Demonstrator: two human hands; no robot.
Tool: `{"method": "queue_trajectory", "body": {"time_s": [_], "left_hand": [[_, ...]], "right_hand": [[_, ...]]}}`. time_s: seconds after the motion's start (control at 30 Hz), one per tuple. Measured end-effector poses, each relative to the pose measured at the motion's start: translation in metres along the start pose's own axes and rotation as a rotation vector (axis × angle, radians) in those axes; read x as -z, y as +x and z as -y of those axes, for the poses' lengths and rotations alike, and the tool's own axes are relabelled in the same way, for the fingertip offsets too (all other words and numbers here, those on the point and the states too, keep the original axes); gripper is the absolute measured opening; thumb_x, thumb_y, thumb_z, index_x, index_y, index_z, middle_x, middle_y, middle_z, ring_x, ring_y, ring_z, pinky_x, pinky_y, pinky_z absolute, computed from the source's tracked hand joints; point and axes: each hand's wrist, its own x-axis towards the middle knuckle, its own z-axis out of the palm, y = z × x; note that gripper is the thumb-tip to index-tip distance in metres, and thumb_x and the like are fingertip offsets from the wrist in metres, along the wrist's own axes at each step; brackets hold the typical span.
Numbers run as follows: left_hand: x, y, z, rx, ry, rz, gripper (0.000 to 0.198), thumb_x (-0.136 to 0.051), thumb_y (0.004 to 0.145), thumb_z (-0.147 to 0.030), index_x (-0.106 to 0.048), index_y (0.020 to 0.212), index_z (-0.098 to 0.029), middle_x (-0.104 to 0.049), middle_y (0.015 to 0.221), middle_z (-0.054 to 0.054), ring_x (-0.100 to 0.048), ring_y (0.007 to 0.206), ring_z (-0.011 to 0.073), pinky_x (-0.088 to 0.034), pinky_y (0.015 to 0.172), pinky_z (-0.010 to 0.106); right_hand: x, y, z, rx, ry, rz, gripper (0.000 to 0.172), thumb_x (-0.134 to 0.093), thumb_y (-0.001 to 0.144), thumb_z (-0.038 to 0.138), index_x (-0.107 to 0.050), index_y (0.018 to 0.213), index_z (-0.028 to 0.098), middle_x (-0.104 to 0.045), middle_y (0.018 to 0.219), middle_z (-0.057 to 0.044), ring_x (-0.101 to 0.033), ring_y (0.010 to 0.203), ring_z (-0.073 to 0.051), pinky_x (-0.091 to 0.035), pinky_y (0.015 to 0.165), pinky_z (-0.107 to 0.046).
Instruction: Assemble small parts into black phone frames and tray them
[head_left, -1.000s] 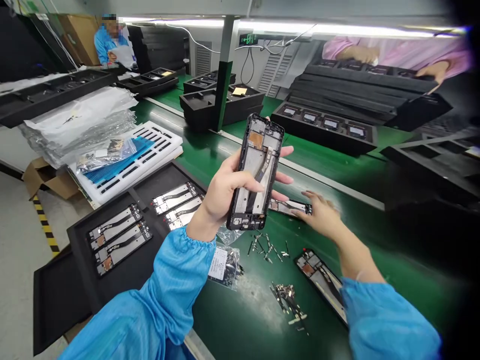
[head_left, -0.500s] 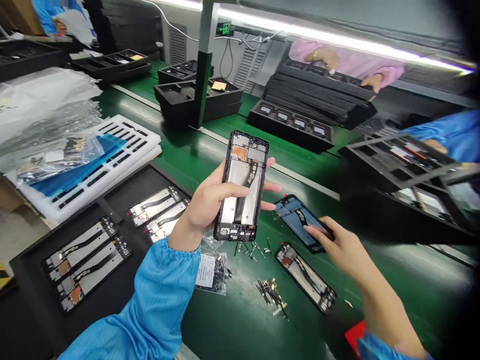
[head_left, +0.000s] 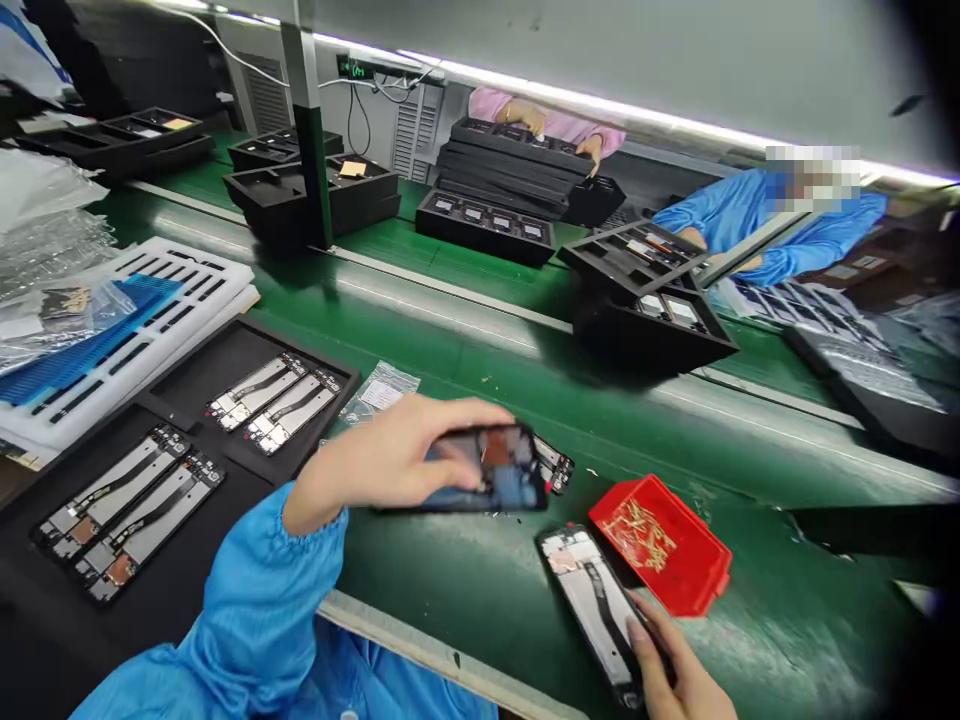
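Phone frame (head_left: 487,470) no longer stands upright: the left hand (head_left: 382,460) has tipped it flat, low over the green belt (head_left: 465,350), fingers closed round its edges, so the close look seems over. It shows dark with a copper patch, blurred. The right hand (head_left: 675,680) has shifted to a second frame (head_left: 589,595) beside the red tray (head_left: 675,580), fingertips on its near end; whether it grips, I cannot tell.

Bright, even light falls from a long strip lamp (head_left: 600,100) overhead, leaving soft glare on the green belt (head_left: 450,320). The left hand (head_left: 390,460) and the phone frame (head_left: 495,470) it holds are motion-blurred; the right corners darken and bend.
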Motion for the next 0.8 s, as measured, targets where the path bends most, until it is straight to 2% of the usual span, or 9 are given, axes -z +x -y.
{"method": "queue_trajectory", "body": {"time_s": [0.07,0.13,0.23,0.33,0.43,0.53,0.6,0.7,0.8], "left_hand": [[-0.032,-0.017,0.011,0.079,0.141,0.178,0.058,-0.073,0.097,-0.014,-0.065,0.153,-0.025,-0.084,0.112,0.005,-0.082,0.093,0.0231,-0.058,0.087,0.028],[-0.066,-0.031,0.028,0.138,0.361,0.335,0.059,-0.075,0.094,-0.015,-0.067,0.151,-0.027,-0.082,0.111,0.007,-0.081,0.093,0.0257,-0.055,0.077,0.029],[-0.109,-0.044,0.052,0.176,0.595,0.498,0.062,-0.075,0.094,-0.017,-0.063,0.154,-0.029,-0.079,0.103,0.005,-0.076,0.08,0.024,-0.048,0.064,0.029],[-0.134,-0.049,0.065,0.057,0.716,0.523,0.053,-0.07,0.098,-0.018,-0.064,0.15,-0.027,-0.075,0.11,0.008,-0.073,0.094,0.0257,-0.05,0.076,0.033],[-0.147,-0.054,0.071,-0.059,0.729,0.405,0.043,-0.067,0.102,-0.019,-0.068,0.143,-0.03,-0.068,0.14,0.012,-0.063,0.124,0.0332,-0.049,0.099,0.043],[-0.155,-0.065,0.077,-0.013,0.628,0.24,0.042,-0.065,0.103,-0.018,-0.067,0.144,-0.03,-0.062,0.152,0.013,-0.057,0.133,0.0353,-0.048,0.106,0.051],[-0.163,-0.073,0.081,0.059,0.494,0.08,0.04,-0.063,0.104,-0.017,-0.067,0.143,-0.026,-0.065,0.147,0.014,-0.057,0.132,0.0338,-0.049,0.108,0.051],[-0.175,-0.077,0.084,0.166,0.249,-0.257,0.034,-0.054,0.109,-0.02,-0.07,0.139,-0.022,-0.072,0.13,0.013,-0.063,0.121,0.0278,-0.051,0.106,0.046],[-0.186,-0.065,0.08,0.245,-0.021,-0.489,0.034,-0.06,0.11,-0.033,-0.073,0.139,-0.021,-0.075,0.113,0.011,-0.065,0.1,0.0225,-0.053,0.093,0.038]], "right_hand": [[-0.003,-0.004,-0.014,0.048,-0.075,-0.097,0.066,-0.047,0.102,0.075,-0.077,0.123,0.021,-0.082,0.104,-0.013,-0.079,0.09,-0.034,-0.062,0.071,-0.043],[-0.011,-0.005,-0.008,0.184,-0.172,-0.21,0.065,-0.043,0.105,0.072,-0.077,0.119,0.018,-0.078,0.103,-0.017,-0.075,0.09,-0.038,-0.057,0.077,-0.05],[-0.028,0.002,0.035,0.352,-0.296,-0.414,0.051,-0.047,0.11,0.057,-0.076,0.116,0.016,-0.073,0.106,-0.02,-0.068,0.09,-0.037,-0.049,0.084,-0.052],[-0.05,0.019,0.095,0.479,-0.197,-0.34,0.03,-0.052,0.112,0.041,-0.072,0.114,0.019,-0.072,0.106,-0.014,-0.063,0.092,-0.031,-0.045,0.083,-0.045],[-0.075,0.039,0.139,0.457,-0.204,-0.209,0.029,-0.047,0.115,0.039,-0.069,0.115,0.021,-0.071,0.109,-0.012,-0.058,0.098,-0.032,-0.041,0.083,-0.043],[-0.091,0.051,0.149,0.414,-0.221,-0.183,0.033,-0.042,0.116,0.038,-0.066,0.1,0.022,-0.068,0.1,-0.012,-0.055,0.094,-0.032,-0.035,0.078,-0.042],[-0.091,0.052,0.142,0.402,-0.221,-0.167,0.036,-0.039,0.116,0.037,-0.064,0.095,0.022,-0.068,0.097,-0.012,-0.054,0.092,-0.031,-0.033,0.077,-0.042],[-0.077,0.042,0.128,0.416,-0.196,-0.149,0.038,-0.041,0.116,0.045,-0.066,0.098,0.023,-0.069,0.099,-0.012,-0.055,0.094,-0.032,-0.032,0.077,-0.042],[-0.059,0.025,0.136,0.436,0.018,-0.06,0.034,-0.049,0.114,0.052,-0.067,0.101,0.026,-0.071,0.103,-0.009,-0.057,0.098,-0.031,-0.038,0.083,-0.043]]}}
